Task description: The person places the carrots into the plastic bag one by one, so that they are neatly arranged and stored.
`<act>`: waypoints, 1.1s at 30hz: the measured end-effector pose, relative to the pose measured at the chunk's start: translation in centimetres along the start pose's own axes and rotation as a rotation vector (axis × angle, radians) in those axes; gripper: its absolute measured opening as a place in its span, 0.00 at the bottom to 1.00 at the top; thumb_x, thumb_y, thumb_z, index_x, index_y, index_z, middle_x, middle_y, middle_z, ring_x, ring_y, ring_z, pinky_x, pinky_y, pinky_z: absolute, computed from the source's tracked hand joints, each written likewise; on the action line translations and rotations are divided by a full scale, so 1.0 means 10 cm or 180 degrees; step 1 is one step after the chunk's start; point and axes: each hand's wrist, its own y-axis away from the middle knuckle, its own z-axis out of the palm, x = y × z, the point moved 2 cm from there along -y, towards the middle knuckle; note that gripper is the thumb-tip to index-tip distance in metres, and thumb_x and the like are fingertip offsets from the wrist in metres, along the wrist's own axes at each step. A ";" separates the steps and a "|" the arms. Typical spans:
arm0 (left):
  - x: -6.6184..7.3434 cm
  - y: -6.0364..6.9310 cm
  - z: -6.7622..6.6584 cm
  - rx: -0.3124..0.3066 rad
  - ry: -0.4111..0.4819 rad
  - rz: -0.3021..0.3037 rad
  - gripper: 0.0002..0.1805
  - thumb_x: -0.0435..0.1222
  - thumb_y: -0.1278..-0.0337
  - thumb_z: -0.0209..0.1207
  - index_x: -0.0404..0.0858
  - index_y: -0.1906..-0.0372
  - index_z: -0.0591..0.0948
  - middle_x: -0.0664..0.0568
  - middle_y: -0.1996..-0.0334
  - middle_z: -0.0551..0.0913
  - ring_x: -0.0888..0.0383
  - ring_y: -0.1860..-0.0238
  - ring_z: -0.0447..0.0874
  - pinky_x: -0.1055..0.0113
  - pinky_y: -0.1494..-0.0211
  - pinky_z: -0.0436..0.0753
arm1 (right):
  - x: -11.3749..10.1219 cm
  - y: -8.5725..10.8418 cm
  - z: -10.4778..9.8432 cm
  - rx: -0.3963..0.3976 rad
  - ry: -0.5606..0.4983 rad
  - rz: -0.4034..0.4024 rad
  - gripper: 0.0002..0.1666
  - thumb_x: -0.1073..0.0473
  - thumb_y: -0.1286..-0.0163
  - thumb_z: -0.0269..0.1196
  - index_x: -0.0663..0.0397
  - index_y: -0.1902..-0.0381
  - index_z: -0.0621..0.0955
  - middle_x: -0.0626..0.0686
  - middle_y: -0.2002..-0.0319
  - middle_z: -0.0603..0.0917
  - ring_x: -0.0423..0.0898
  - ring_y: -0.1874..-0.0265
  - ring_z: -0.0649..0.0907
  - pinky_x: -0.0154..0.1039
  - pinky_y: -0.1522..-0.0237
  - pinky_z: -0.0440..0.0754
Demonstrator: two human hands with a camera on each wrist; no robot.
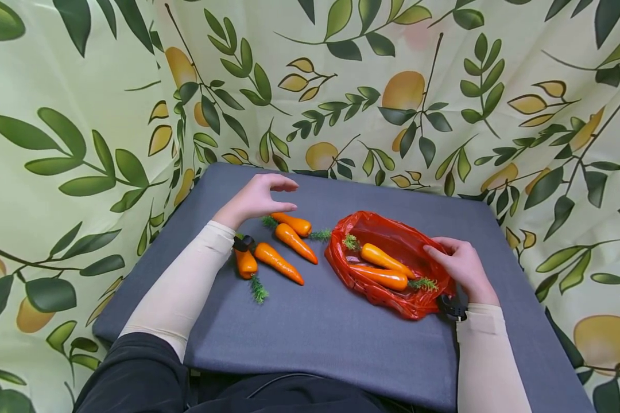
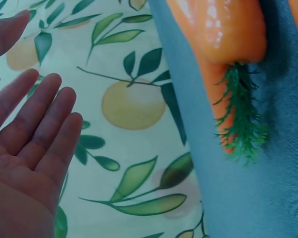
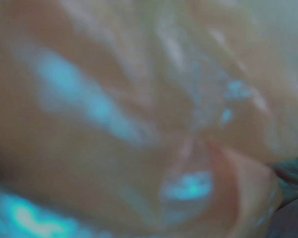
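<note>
My left hand point(image 1: 260, 195) hovers above several orange carrots with green tops, its fingers apart and nothing between them. In the left wrist view the palm and fingers point(image 2: 44, 119) are bare, with a carrot point(image 2: 231, 29) off to the side. A red plastic bag point(image 1: 351, 223) lies with its mouth spread. Two carrots, one upper point(image 1: 384, 258) and one lower point(image 1: 382, 278), lie inside it, tops pointing opposite ways. My right hand point(image 1: 465, 267) grips the bag's right rim, thumb over the edge; its other fingers are mostly hidden. Blurred bag film point(image 3: 104, 109) fills most of the right wrist view.
Loose carrots on the grey table point(image 1: 310, 327) include one at the back point(image 1: 294, 223), one in the middle point(image 1: 295, 244), one nearer point(image 1: 279, 264) and one partly behind the left wrist point(image 1: 245, 265). A leaf-patterned cloth point(image 1: 351, 74) hangs around the table.
</note>
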 end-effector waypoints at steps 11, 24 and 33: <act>-0.17 0.00 0.12 -0.0181 0.0037 -0.0155 0.31 0.44 0.38 0.80 0.40 0.32 0.88 0.46 0.35 0.90 0.47 0.32 0.85 0.47 0.22 0.79 | 0.00 0.00 0.01 -0.0010 0.0001 0.0015 0.33 0.41 0.16 0.66 0.63 0.31 0.85 0.71 0.41 0.90 0.40 0.60 0.92 0.35 0.60 0.93; -0.39 -0.05 0.39 -0.0626 0.0163 -0.0230 0.32 0.43 0.36 0.78 0.34 0.30 0.86 0.38 0.34 0.89 0.40 0.30 0.86 0.40 0.22 0.79 | 0.05 -0.02 0.02 -0.0052 0.0008 0.0077 0.35 0.40 0.16 0.65 0.62 0.28 0.83 0.70 0.39 0.89 0.46 0.56 0.93 0.35 0.59 0.93; -0.43 -0.14 0.49 -0.0776 -0.0032 -0.0291 0.33 0.43 0.37 0.79 0.33 0.31 0.86 0.43 0.36 0.90 0.44 0.31 0.87 0.47 0.23 0.81 | 0.03 -0.01 0.02 -0.0049 0.0033 0.0053 0.34 0.40 0.16 0.65 0.63 0.29 0.83 0.71 0.40 0.89 0.46 0.58 0.93 0.36 0.60 0.93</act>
